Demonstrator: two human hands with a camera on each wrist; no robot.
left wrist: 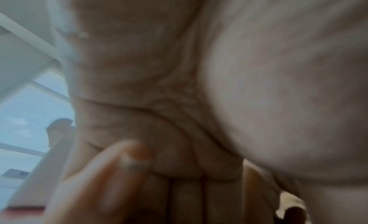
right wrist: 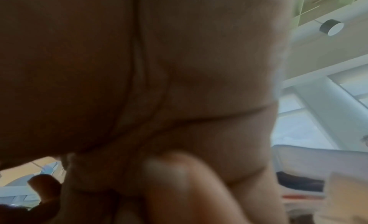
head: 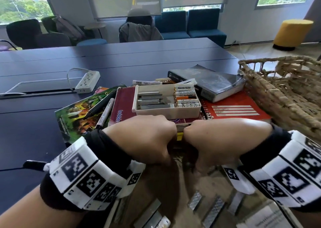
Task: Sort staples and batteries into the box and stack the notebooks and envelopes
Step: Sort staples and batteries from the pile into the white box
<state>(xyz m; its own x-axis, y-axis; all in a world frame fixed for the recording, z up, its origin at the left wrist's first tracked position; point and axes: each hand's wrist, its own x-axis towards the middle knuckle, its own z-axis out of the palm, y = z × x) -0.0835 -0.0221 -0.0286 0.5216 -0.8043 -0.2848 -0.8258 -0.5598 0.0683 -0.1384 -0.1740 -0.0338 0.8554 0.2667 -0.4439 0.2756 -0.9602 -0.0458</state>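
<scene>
A white box (head: 166, 113) sits on a maroon notebook (head: 123, 104), with staple strips (head: 151, 100) in its left half and batteries (head: 186, 95) in its right half. A red spiral notebook (head: 234, 109) lies to the right, with a dark book (head: 213, 81) behind it. My left hand (head: 152, 137) and right hand (head: 212, 137) are side by side, fingers curled over the near edge of the notebook pile. In the wrist views the left hand (left wrist: 179, 172) and right hand (right wrist: 179, 172) show only blurred curled fingers. Loose staple strips (head: 213, 210) and a battery (head: 163, 223) lie on a brown envelope (head: 156, 184) under my wrists.
A green picture-cover notebook (head: 78, 111) with pens (head: 105, 113) on it lies to the left. A wicker basket (head: 286, 88) stands at the right table edge. A white power strip (head: 87, 82) lies further back on the dark table (head: 121, 57). Chairs stand beyond the table.
</scene>
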